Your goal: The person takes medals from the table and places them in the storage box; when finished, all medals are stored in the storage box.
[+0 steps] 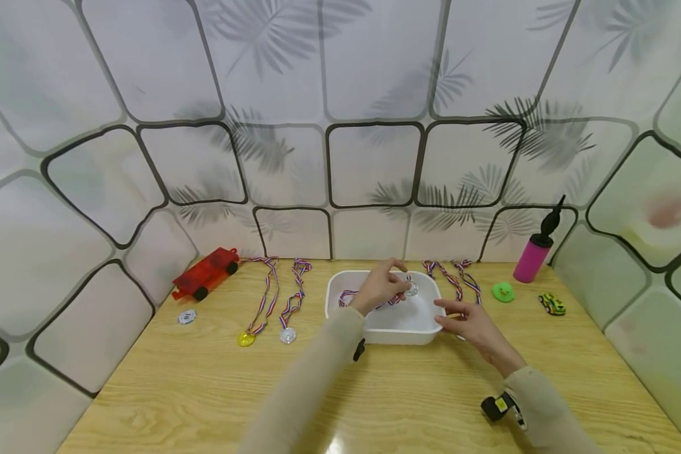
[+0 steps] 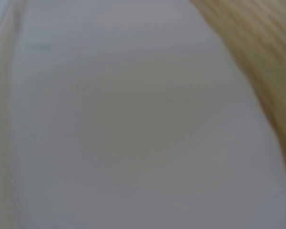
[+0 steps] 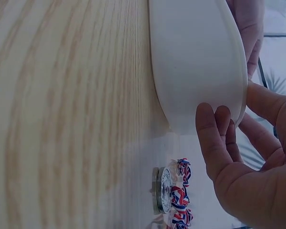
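Observation:
A white plastic tub [image 1: 400,337] stands mid-table with a striped ribbon [image 1: 347,296] inside it. My left hand [image 1: 379,287] reaches over its near rim, thumb and fingertips pinching a silver medal [image 1: 412,289] at its edge. At the tub's right end, my right hand [image 1: 472,328] grips the rim. The right wrist view shows the right thumb at the rim and the other fingers [image 3: 210,138] against the outer wall. Beyond the rim part of the left hand [image 3: 250,28] appears. The left wrist view is filled by the tub's pale wall [image 2: 133,119].
Left lie a gold medal [image 1: 246,339], a silver medal [image 1: 287,335], a round chip [image 1: 186,316] and a red toy vehicle [image 1: 209,275]. Right of the tub are striped ribbons [image 1: 470,284], another medal [image 3: 165,190], a green duck [image 1: 503,292], a toy car [image 1: 553,304] and a pink pump [image 1: 531,260].

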Tool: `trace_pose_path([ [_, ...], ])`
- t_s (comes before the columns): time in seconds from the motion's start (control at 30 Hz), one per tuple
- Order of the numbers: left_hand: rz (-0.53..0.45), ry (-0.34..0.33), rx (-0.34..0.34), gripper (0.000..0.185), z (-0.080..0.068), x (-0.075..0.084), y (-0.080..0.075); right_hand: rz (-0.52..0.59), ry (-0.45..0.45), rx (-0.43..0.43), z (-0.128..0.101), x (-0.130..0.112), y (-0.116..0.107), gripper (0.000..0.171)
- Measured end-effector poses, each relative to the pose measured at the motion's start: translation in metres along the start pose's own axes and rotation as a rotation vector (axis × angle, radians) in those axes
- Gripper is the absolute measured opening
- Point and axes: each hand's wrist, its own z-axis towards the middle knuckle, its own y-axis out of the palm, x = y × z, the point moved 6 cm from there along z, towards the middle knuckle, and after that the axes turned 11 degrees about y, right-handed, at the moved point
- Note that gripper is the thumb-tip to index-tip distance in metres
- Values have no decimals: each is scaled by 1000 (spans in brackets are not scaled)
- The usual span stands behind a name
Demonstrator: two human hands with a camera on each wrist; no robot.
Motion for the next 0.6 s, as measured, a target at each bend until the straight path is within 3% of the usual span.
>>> trace_pose_path([
  [0.2, -78, -45, 30, 16, 3, -4, 12, 9, -7, -2, -1, 0, 0, 55],
  [0.43, -201, -73, 24, 26, 3, -13, 19, -11, -5, 2, -1, 0, 0, 56],
  [0.6, -212, -124, -9, 27, -1, -17, 24, -3, -9, 6, -1, -1, 0, 55],
])
